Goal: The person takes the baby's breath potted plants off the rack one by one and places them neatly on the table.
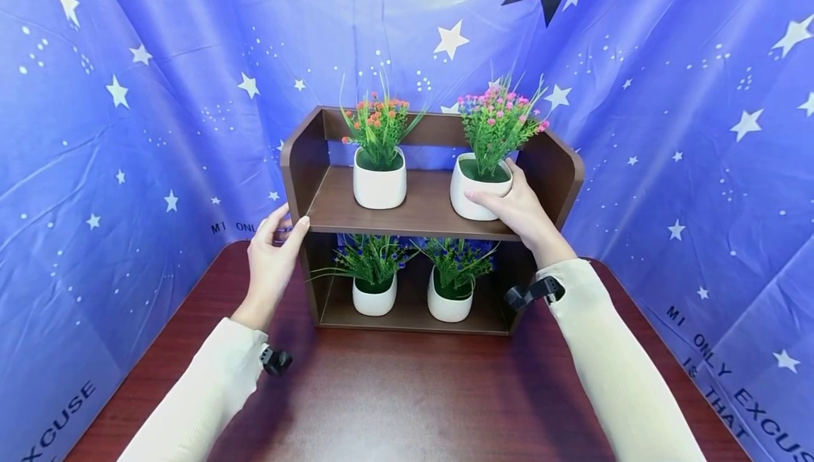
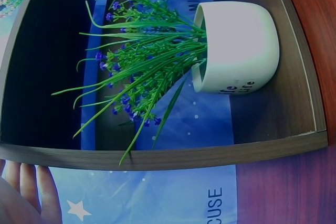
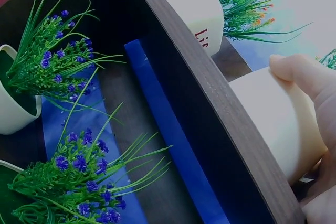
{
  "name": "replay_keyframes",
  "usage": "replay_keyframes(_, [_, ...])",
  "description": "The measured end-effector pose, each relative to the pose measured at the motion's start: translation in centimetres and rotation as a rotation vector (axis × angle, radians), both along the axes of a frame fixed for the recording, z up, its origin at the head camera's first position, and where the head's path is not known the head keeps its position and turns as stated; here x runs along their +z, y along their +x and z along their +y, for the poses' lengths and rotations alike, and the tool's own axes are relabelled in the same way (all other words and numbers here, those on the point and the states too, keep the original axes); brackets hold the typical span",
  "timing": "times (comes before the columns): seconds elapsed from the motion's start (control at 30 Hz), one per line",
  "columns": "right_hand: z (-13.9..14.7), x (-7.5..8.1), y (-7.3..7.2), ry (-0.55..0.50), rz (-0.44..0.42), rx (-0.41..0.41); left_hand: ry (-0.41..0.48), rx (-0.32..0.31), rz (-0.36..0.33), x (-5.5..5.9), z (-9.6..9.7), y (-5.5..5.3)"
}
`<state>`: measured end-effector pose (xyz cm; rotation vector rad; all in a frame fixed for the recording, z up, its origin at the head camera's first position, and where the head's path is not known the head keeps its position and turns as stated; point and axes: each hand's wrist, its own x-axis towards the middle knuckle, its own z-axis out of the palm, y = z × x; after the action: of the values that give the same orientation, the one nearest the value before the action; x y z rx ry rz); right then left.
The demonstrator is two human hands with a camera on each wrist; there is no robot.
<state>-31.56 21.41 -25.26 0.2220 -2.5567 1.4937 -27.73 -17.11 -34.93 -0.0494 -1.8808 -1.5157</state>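
Gripping a white, rounded-square pot of pink flowers (image 1: 467, 181) at the upper right of a brown, two-tier wooden shelf (image 1: 381, 222) with the right hand (image 1: 529, 216), while holding the shelf's left edge with the left hand (image 1: 270, 261). Best kept level, with a light grip. Pointing blooms-up, near vertical along its long axis.

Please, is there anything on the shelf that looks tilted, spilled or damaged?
Nothing looks spilled or damaged. The pink-flowered pot, gripped by the right hand, may lean slightly, but I cannot be sure. The orange-flowered pot and both lower pots stand upright.
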Motion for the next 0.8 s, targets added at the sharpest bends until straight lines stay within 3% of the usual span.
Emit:
replay_keyframes(0.37, [-0.2,-0.4,0.4,0.032,0.044,-0.017,0.005,0.000,0.003,-0.2,-0.1,0.1])
replay_keyframes(0.8, [0.1,-0.2,1.1,0.047,0.023,-0.007,0.000,0.002,0.003,-0.2,0.0,-0.1])
